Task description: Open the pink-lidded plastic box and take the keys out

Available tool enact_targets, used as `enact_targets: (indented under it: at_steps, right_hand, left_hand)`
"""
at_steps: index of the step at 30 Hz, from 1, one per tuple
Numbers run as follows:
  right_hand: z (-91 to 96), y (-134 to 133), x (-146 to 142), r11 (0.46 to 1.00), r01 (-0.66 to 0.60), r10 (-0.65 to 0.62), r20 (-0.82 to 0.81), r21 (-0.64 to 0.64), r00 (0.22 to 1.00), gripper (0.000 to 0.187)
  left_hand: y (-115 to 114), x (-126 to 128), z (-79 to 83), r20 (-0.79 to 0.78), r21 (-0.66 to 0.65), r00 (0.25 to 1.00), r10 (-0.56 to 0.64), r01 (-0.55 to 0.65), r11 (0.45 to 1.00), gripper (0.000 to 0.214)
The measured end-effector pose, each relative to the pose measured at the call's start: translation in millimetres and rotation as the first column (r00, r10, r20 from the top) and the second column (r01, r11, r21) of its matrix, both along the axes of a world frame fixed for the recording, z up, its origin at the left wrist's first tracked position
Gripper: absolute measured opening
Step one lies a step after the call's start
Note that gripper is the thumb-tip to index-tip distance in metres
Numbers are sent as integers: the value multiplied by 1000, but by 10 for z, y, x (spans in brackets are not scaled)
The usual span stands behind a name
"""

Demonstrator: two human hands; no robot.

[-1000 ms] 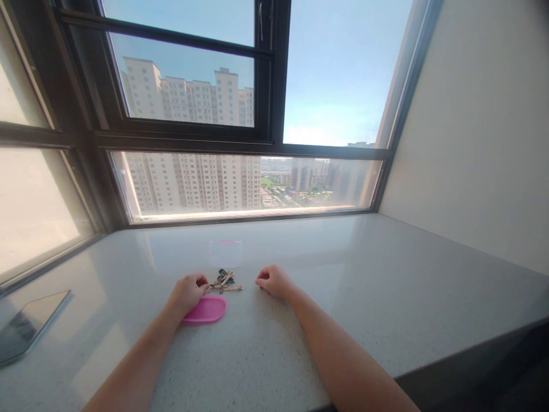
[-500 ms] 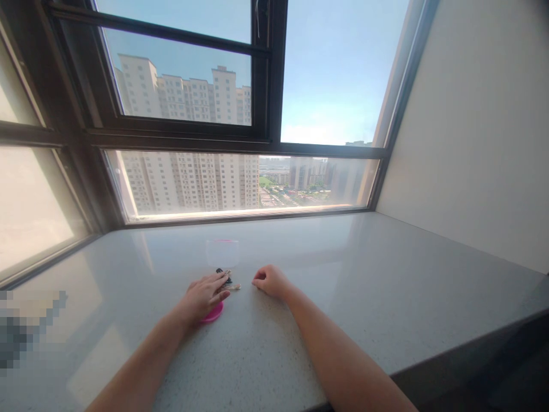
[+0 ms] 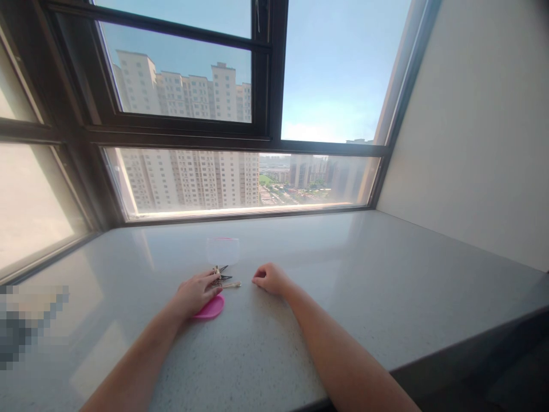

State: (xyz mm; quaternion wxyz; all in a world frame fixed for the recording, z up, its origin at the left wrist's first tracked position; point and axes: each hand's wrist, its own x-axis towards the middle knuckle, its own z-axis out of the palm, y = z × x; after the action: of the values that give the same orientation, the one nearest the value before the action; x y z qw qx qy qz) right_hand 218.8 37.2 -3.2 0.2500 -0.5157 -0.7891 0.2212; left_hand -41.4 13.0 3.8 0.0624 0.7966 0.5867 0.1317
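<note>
My left hand (image 3: 198, 293) lies over the counter with its fingers stretched out. Its fingertips touch a small heap of dark and beige pieces (image 3: 221, 276), which look like hair clips; part of the heap is under the fingers. One thin pale piece (image 3: 232, 285) points right from the heap. Partly beneath the hand lies a round pink lid (image 3: 211, 308). To the right, my right hand (image 3: 270, 279) rests on the counter with thumb and fingers curled into a pinch. Whatever it may hold is too small to make out. Beyond the heap stands a clear container (image 3: 223, 250) with a pink edge.
Both arms rest across a pale speckled counter (image 3: 364, 286) under a dark-framed window (image 3: 266, 143). A white wall (image 3: 472, 143) bounds the right side. The counter's front edge (image 3: 429, 363) runs along the lower right. A blurred-out patch (image 3: 26, 326) sits at far left.
My left hand has slid a little left, uncovering more of the small pieces and of the pink lid. The dark pieces now point right. My right hand has stayed put.
</note>
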Motion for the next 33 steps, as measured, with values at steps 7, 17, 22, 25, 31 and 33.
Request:
enact_targets:
  at_steps: [7,17,22,25,31,33]
  right_hand:
    - [5,3,3,1000,-4,4,14,1,1000,20]
    - [10,0,2,1000,-8,8,23,-7,1000,22]
    - [6,4,5,1000,-9,9,27,-3,1000,22]
    - [7,2,3,1000,-9,9,29,-3,1000,22]
    - [12,-7,3,1000,-10,10,32,-4,999,22]
    - [7,-3,5,1000,-11,12,32,-4,999,22]
  left_hand:
    - [-10,7,38,18,8,999,28,-28,1000,46]
    - [70,-56,23,204,110,978,41,-65,992,32]
    - [105,-122,-15,252,156,957,145,-188,970,29]
    - [97,-131,-8,314,214,933,178,-252,944,27]
    - [109,-132,-7,499,294,849,174,-354,888,24]
    - [117,-134,-8,557,302,815,159,-377,876,31]
